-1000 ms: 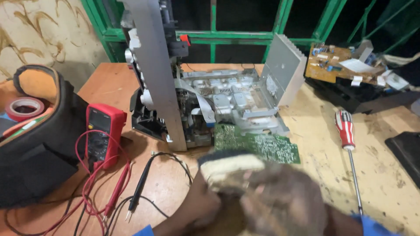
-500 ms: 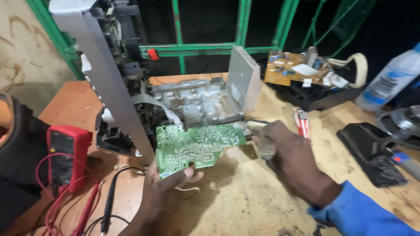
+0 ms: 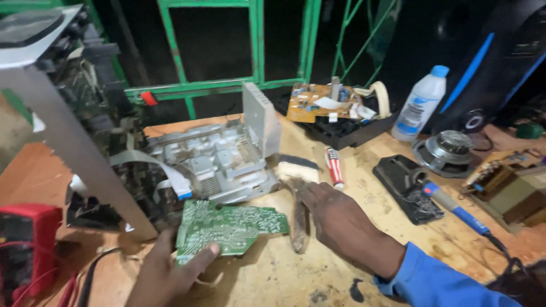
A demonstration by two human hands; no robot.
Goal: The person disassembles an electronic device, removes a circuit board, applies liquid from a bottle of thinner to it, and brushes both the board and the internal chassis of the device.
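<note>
Left hand (image 3: 162, 273) at 7 o'clock, fingers pinching the green circuit board (image 3: 227, 225) at centre; right hand (image 3: 341, 222), fingers spread flat beside the brush (image 3: 297, 196) on the worktop (image 3: 364, 187); screwdriver (image 3: 334, 166) at 1 o'clock

red multimeter (image 3: 25, 244) cut by left edge, board's (image 3: 227, 226) underside hidden

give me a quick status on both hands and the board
Left hand grips green printed circuit board by its lower edge. Right hand open, resting beside wooden-handled brush on the workbench. Opened grey metal chassis sits right behind board.
</note>
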